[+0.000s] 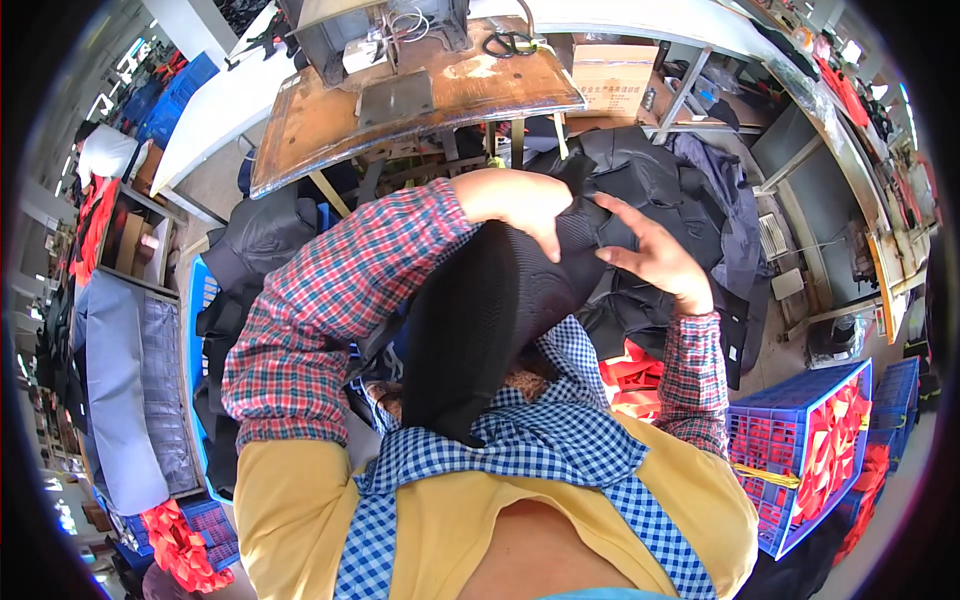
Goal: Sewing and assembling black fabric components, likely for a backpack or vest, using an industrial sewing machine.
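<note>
A black ribbed fabric piece [465,320], long and rounded like a sleeve, lies across my lap and rises toward its far end. My left hand [525,208] grips that far end, thumb on the near side and the other fingers hidden behind the cloth. From the right, my right hand [655,255] reaches to the same end, its thumb and index finger apart at the fabric's edge. A blue checked apron [520,445] lies bunched under the near end of the piece.
Beyond my hands stands a worn wooden table [480,85] with black scissors [508,43]. Stacked black pieces [650,180] lie just past my right hand. A blue crate [800,450] of red pieces stands at right, a light blue bin [197,350] of black pieces at left.
</note>
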A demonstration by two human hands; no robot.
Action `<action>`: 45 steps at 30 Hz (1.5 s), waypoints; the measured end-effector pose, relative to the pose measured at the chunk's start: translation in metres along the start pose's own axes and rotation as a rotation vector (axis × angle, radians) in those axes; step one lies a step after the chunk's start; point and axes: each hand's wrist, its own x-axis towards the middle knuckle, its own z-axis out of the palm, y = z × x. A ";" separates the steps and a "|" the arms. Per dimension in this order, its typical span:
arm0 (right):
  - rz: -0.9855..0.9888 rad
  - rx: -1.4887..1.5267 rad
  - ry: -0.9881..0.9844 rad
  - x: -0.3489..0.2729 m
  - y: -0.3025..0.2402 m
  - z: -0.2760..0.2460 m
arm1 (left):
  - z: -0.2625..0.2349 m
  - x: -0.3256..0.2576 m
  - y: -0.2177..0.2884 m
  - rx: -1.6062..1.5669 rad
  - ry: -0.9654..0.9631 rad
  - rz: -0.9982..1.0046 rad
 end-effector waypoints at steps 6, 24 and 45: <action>-0.032 0.013 0.032 0.029 -0.004 0.030 | -0.005 -0.040 -0.017 -0.289 -0.066 0.103; -0.211 -0.206 -0.235 0.115 -0.051 0.005 | 0.073 -0.118 -0.054 -1.537 0.412 -0.043; -0.460 -0.791 0.022 0.251 -0.092 0.055 | -0.050 -0.186 -0.153 -0.257 0.309 -0.362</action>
